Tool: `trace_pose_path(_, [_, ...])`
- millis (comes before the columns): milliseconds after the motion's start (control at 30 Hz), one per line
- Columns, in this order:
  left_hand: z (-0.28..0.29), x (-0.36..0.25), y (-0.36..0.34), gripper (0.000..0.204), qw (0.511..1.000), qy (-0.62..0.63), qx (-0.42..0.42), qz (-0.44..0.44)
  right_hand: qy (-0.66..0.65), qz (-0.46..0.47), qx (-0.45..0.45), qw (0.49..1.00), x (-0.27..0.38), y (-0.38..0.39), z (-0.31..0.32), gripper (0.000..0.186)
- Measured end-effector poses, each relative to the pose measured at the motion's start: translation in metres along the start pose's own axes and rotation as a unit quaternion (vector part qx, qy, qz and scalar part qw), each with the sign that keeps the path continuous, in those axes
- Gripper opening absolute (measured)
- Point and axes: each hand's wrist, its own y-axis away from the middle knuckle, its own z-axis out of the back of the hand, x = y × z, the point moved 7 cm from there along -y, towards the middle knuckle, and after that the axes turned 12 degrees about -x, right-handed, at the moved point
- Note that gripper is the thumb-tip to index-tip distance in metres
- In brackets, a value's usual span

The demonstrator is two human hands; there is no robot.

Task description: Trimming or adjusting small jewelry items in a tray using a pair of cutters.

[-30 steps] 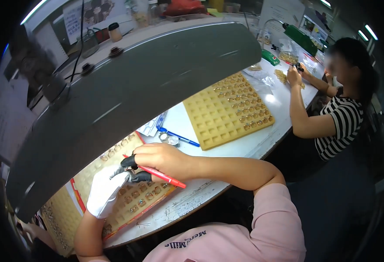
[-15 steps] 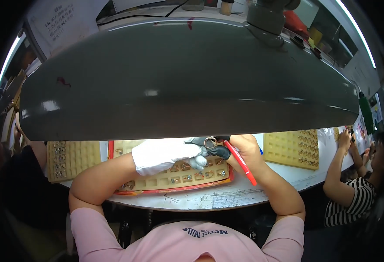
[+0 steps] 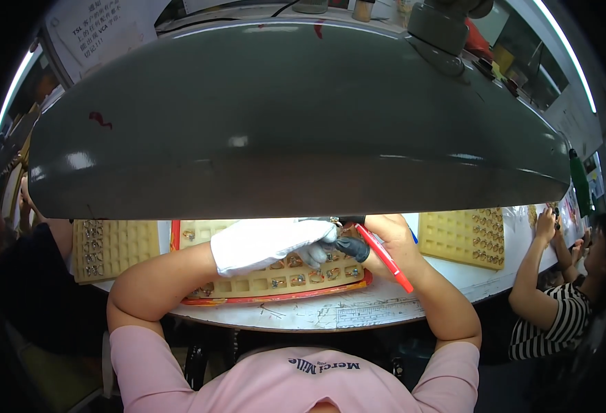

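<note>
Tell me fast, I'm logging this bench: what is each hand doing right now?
Left hand: white-gloved, grip closed on a small part above the yellow tray.
Right hand: bare, closed, holding a red pen.

A white cloth glove (image 3: 268, 242) with dark rubbery fingertips covers the left hand. The red pen (image 3: 384, 257) is glossy plastic. The compartment tray (image 3: 275, 279) is matt yellow plastic; the grey lamp hood (image 3: 296, 124) is smooth, slightly shiny.

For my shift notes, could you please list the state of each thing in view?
Left hand: white-gloved, fingers on a small part over the tray.
Right hand: bare, holding a red pen.
Tray: flat on the table, partly filled.
Lamp shade: overhead, hiding the tray's far side.
</note>
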Motion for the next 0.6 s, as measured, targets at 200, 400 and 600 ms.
trace_pose_path(200, [0.007,0.002,-0.005,0.035,0.996,-0.071,-0.033,-0.044,0.057,-0.022,-0.008,0.998,-0.005,0.005,-0.002,0.022])
trace_pose_path(400, [0.006,0.011,-0.007,0.029,0.991,0.130,-0.030,-0.003,0.086,-0.117,0.051,0.988,-0.017,0.010,0.001,0.021])
trace_pose_path(600, [0.004,0.007,-0.004,0.042,0.996,0.084,0.005,-0.002,-0.018,-0.204,0.006,0.979,-0.022,0.010,0.002,0.019])
